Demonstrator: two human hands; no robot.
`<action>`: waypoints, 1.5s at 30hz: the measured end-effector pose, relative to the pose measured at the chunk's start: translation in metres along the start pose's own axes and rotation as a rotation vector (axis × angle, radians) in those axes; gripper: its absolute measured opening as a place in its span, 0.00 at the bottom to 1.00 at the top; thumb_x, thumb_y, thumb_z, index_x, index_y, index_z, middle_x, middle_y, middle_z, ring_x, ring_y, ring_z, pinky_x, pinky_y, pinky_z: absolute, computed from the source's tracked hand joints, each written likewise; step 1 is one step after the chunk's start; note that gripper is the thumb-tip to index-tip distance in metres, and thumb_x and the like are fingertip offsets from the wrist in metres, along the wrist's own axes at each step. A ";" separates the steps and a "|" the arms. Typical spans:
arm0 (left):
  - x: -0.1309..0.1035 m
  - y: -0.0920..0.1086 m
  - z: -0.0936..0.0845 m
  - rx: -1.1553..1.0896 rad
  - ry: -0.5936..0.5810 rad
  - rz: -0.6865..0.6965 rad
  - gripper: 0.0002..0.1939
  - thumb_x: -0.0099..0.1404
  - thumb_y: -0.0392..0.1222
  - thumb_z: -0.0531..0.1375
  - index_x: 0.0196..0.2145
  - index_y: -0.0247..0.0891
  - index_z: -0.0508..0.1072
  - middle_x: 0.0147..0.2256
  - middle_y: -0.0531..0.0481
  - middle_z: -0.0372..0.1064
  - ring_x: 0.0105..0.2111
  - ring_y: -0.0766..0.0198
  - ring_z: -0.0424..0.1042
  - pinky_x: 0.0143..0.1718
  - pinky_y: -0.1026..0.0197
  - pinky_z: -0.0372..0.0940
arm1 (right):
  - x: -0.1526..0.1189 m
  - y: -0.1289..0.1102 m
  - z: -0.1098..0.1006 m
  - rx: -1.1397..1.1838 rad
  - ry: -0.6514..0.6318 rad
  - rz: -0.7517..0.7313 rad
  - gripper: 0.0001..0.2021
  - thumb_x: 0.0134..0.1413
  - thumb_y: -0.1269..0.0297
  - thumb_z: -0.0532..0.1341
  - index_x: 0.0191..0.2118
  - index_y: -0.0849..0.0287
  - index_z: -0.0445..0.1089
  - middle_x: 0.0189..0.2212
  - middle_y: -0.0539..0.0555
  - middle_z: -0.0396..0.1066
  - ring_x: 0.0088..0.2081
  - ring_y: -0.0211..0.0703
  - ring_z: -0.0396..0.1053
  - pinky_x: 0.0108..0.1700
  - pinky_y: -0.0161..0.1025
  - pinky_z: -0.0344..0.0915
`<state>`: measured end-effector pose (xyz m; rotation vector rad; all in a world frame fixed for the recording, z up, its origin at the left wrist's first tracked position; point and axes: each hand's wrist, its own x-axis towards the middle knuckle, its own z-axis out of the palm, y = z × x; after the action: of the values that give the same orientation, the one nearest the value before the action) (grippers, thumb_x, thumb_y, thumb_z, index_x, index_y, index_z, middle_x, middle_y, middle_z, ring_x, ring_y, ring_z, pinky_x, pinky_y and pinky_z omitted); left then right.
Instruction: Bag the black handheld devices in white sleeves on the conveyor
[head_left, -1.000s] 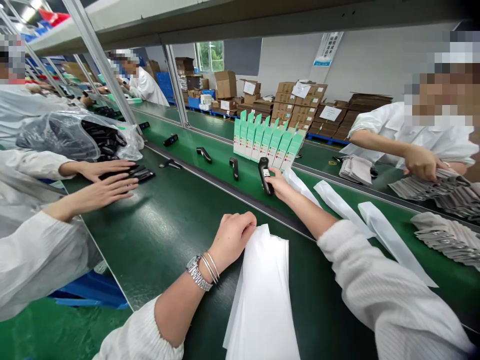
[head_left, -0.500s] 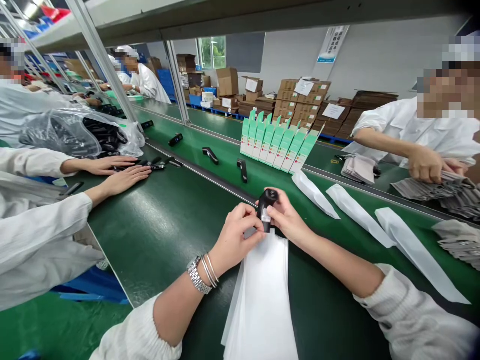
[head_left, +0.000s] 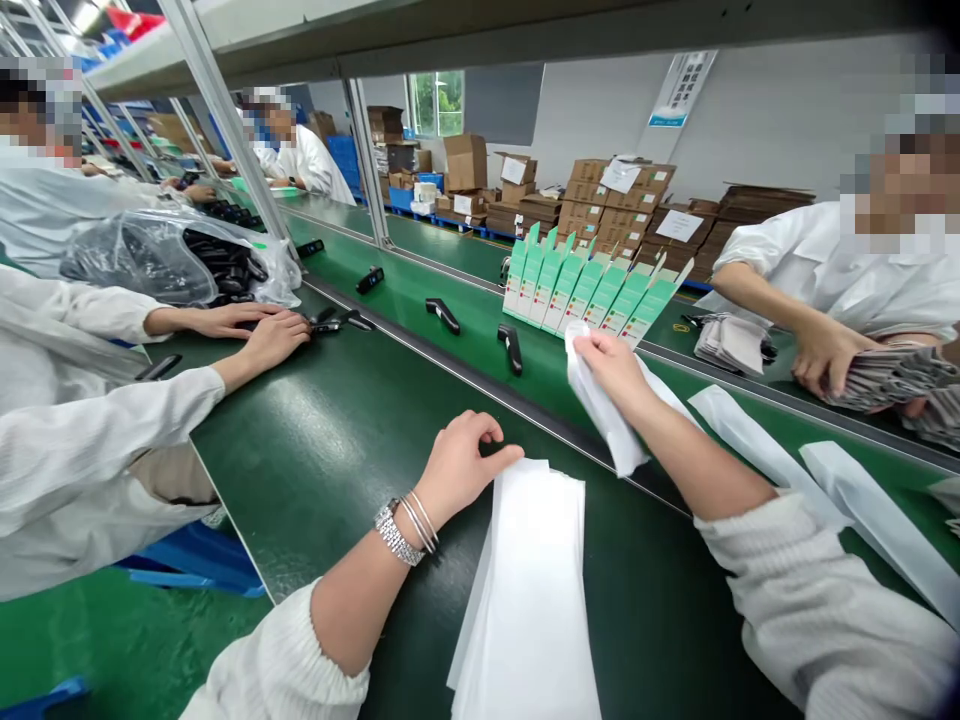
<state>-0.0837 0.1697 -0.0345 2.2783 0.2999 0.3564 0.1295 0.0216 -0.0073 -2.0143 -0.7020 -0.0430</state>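
Observation:
My right hand grips the top end of a white paper-like sleeve and holds it above the conveyor edge. The sleeve looks bulged at the top, but its contents are hidden. Near the upper edge of a stack of flat white sleeves, my left hand is loosely curled, thumb and fingers apart, holding nothing. Its thumb tip is at the stack's top corner. Beyond, on the green belt, lie a black angled handheld device and another black device. Another white sleeve rests on the belt at right.
A row of green and white open boxes stands on the belt. A co-worker's hands rest by black devices at left, near a plastic bag of black parts. Across the belt, another person handles grey folded pieces. Metal posts rise behind.
My right hand has moved up and right, away from my left, and now holds a white sleeve. The black device held between both hands is no longer visible. My left hand has opened.

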 end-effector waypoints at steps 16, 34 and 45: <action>-0.003 0.004 0.002 0.146 -0.109 0.251 0.04 0.66 0.36 0.53 0.34 0.39 0.68 0.29 0.56 0.67 0.33 0.68 0.65 0.45 0.59 0.54 | 0.048 0.023 0.091 -0.195 -0.222 0.244 0.26 0.59 0.68 0.50 0.62 0.58 0.48 0.48 0.61 0.67 0.47 0.51 0.70 0.50 0.51 0.65; -0.015 0.026 -0.003 -0.181 0.223 0.295 0.05 0.65 0.35 0.57 0.30 0.36 0.68 0.36 0.50 0.59 0.39 0.66 0.62 0.42 0.62 0.61 | -0.108 -0.031 0.036 0.636 -0.721 0.029 0.16 0.55 0.48 0.62 0.39 0.58 0.69 0.38 0.53 0.69 0.40 0.42 0.68 0.43 0.39 0.66; -0.003 0.008 0.002 -0.123 0.155 0.151 0.04 0.64 0.36 0.57 0.37 0.39 0.69 0.38 0.51 0.65 0.40 0.65 0.65 0.43 0.60 0.62 | -0.005 -0.009 -0.005 0.494 0.093 0.093 0.11 0.53 0.57 0.61 0.27 0.58 0.63 0.21 0.45 0.57 0.22 0.34 0.55 0.26 0.33 0.54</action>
<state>-0.0852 0.1618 -0.0305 2.1614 0.1786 0.6148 0.1217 0.0182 0.0013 -1.5569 -0.4999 0.0836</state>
